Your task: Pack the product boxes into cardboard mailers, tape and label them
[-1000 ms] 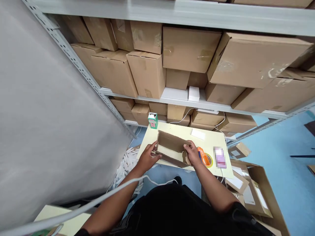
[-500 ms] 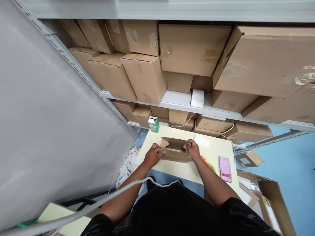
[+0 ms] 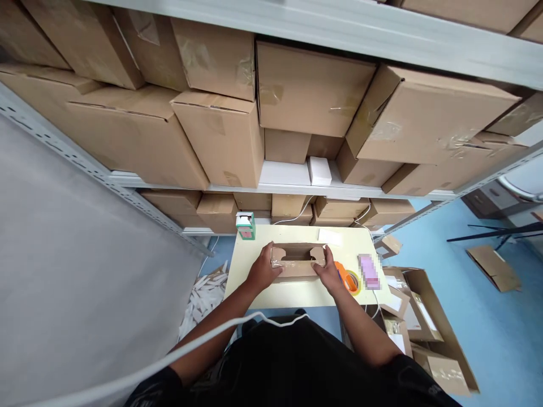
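Observation:
Between my hands, over the pale yellow table (image 3: 254, 294), is a small cardboard box (image 3: 299, 270) with its top open and side flaps folded inward. My left hand (image 3: 263, 268) grips the box's left end, thumb on the near wall. At the right end my right hand (image 3: 328, 272) is closed on the box the same way. Just right of that hand lies an orange tape dispenser (image 3: 347, 277) with a roll of tape. A green and white carton (image 3: 245, 226) stands at the table's far left corner.
Shelves packed with cardboard boxes (image 3: 220, 135) rise behind the table. A white slip (image 3: 330, 237) and a pink, partly blurred item (image 3: 369, 272) lie on the tabletop. To the right, a large carton (image 3: 456, 350) holds several parcels. A white cable (image 3: 190, 342) crosses in front of me.
The view has shifted to the right, showing more floor there. The box has turned more level, its right flap showing more clearly, and both hands still hold its ends.

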Action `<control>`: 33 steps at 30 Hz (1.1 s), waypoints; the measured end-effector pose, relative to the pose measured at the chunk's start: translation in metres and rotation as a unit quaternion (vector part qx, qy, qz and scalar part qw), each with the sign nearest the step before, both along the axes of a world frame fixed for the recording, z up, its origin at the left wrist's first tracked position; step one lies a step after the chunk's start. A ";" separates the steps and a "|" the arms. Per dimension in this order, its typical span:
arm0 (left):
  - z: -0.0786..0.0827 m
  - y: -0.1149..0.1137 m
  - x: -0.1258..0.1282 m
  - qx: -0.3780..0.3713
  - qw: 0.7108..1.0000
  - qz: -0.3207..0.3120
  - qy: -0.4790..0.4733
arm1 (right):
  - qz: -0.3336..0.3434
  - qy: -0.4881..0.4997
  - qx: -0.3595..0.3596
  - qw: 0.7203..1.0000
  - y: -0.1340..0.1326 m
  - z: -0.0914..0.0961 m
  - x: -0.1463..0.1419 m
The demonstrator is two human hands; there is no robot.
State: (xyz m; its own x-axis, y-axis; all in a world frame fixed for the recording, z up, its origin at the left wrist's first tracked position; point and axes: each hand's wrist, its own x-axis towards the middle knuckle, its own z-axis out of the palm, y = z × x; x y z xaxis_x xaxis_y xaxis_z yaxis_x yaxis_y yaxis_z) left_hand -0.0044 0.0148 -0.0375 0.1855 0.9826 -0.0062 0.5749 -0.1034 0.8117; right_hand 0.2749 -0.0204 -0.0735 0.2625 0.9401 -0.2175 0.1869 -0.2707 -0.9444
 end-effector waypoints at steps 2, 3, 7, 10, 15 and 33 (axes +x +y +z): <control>0.001 0.000 -0.008 0.006 1.000 -0.018 0.006 | 0.008 0.010 0.004 1.000 0.002 0.000 -0.003; 0.001 -0.001 -0.011 0.016 0.999 -0.029 0.008 | 0.014 0.008 0.009 1.000 0.002 0.000 -0.003; -0.002 -0.007 -0.011 0.073 0.997 -0.035 0.005 | 0.041 -0.077 0.054 0.995 -0.003 0.000 0.000; -0.006 -0.005 -0.003 0.089 0.996 0.019 0.007 | 0.053 -0.121 0.082 0.988 -0.004 -0.003 0.003; -0.010 0.003 0.010 0.092 0.992 0.089 0.013 | 0.024 -0.107 0.062 0.992 0.004 -0.007 0.005; -0.016 0.003 0.032 0.198 0.975 -0.016 0.102 | 0.048 -0.423 -0.068 0.902 -0.047 -0.015 0.087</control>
State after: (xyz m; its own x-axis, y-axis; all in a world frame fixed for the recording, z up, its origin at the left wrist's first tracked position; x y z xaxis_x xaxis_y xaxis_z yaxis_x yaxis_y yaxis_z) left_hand 0.0273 0.0181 -0.0531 0.2510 0.9094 0.3316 0.7109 -0.4056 0.5745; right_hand 0.3621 -0.0669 -0.0888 0.3075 0.9470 -0.0933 0.8540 -0.3179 -0.4119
